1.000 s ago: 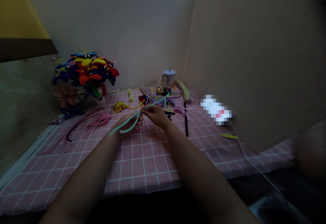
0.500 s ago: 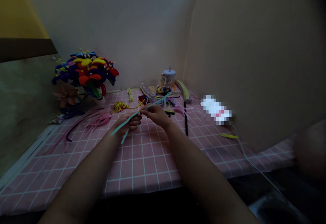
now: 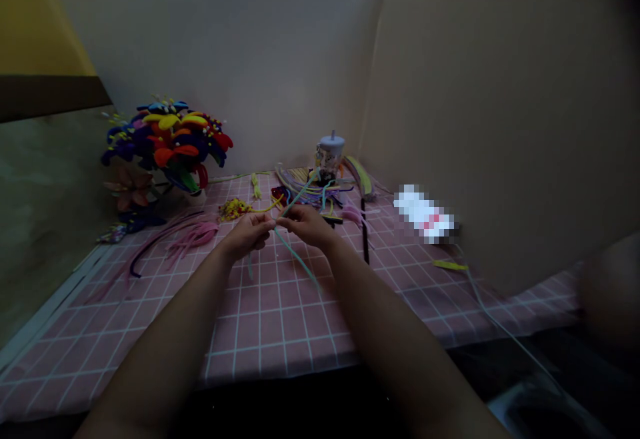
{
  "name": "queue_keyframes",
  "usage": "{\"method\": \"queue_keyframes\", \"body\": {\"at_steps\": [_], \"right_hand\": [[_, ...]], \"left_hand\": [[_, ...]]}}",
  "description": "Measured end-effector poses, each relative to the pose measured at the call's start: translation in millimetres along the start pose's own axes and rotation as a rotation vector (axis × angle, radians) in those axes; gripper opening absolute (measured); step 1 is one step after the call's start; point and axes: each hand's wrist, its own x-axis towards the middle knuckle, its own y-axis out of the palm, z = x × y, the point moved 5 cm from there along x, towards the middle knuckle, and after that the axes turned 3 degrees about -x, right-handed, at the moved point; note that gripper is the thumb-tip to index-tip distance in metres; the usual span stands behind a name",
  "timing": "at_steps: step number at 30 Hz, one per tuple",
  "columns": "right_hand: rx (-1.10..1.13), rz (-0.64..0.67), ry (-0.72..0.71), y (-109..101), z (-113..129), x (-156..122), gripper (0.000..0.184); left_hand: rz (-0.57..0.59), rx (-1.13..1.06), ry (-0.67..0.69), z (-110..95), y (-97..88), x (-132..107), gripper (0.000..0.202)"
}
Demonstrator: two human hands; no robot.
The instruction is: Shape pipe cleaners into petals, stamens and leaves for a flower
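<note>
Above the middle of the table, my left hand (image 3: 247, 234) and my right hand (image 3: 307, 224) meet fingertip to fingertip. Both pinch mint-green pipe cleaners (image 3: 299, 260) where the strands cross. One strand runs down to the right in front of my right wrist, and others stick out beyond my fingers toward the back. A short end hangs below my left hand. My fingers hide the crossing itself, so how the strands are joined I cannot tell.
A bouquet of colourful fuzzy flowers (image 3: 173, 139) stands back left, with pink pipe cleaners (image 3: 195, 236) before it. Yellow-and-red stamens (image 3: 235, 209), a lidded cup (image 3: 331, 152) and pipe-cleaner bundles (image 3: 361, 179) lie beyond my hands. A white cable (image 3: 493, 319) crosses the right edge.
The long mint-green strand that lay over my left hand now points down to the right. My left hand has turned, its fingers now pinching beside my right fingertips.
</note>
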Motion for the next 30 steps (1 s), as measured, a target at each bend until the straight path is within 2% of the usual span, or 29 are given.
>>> {"method": "queue_keyframes", "body": {"at_steps": [3, 5, 7, 9, 11, 15, 19, 22, 25, 27, 29, 30], "right_hand": [[-0.002, 0.084, 0.062, 3.1, -4.1, -0.6, 0.024], [0.014, 0.123, 0.100, 5.4, -7.5, -1.0, 0.023], [0.052, 0.141, 0.144, 7.6, -10.7, -1.4, 0.023], [0.106, 0.119, 0.191, 8.4, -13.2, -1.8, 0.022], [0.161, 0.063, 0.218, 7.7, -14.1, -1.8, 0.022], [0.261, 0.023, 0.183, 7.5, -10.7, -1.2, 0.022], [0.274, 0.025, 0.146, 6.4, -7.9, -0.7, 0.021], [0.230, 0.036, 0.154, 7.5, -9.7, -0.5, 0.021], [0.223, 0.024, 0.190, 10.5, -14.8, 0.3, 0.018], [0.259, 0.019, 0.221, 13.3, -17.4, 1.0, 0.017], [0.318, 0.025, 0.230, 15.3, -16.5, 1.2, 0.019], [0.352, 0.027, 0.217, 15.5, -14.3, 1.1, 0.020]], "left_hand": [[-0.088, 0.353, 0.114, -13.1, 0.3, -3.7, 0.023], [-0.093, 0.569, 0.220, -22.3, 4.6, -6.3, 0.021], [-0.086, 0.695, 0.302, -27.8, 8.3, -8.2, 0.021], [-0.099, 0.709, 0.300, -27.7, 7.9, -8.4, 0.022], [-0.113, 0.602, 0.222, -22.7, 4.4, -7.0, 0.025], [-0.091, 0.291, 0.079, -10.2, -1.0, -4.1, 0.030], [-0.068, 0.238, 0.056, -7.3, -1.9, -3.3, 0.030], [-0.124, 0.421, 0.119, -13.0, -0.7, -4.3, 0.023], [-0.216, 0.705, 0.318, -25.4, 6.0, -7.7, 0.017], [-0.261, 0.821, 0.437, -31.5, 12.2, -10.3, 0.013], [-0.298, 0.783, 0.464, -33.1, 13.8, -11.2, 0.013], [-0.305, 0.686, 0.427, -31.5, 12.1, -10.4, 0.013]]}}
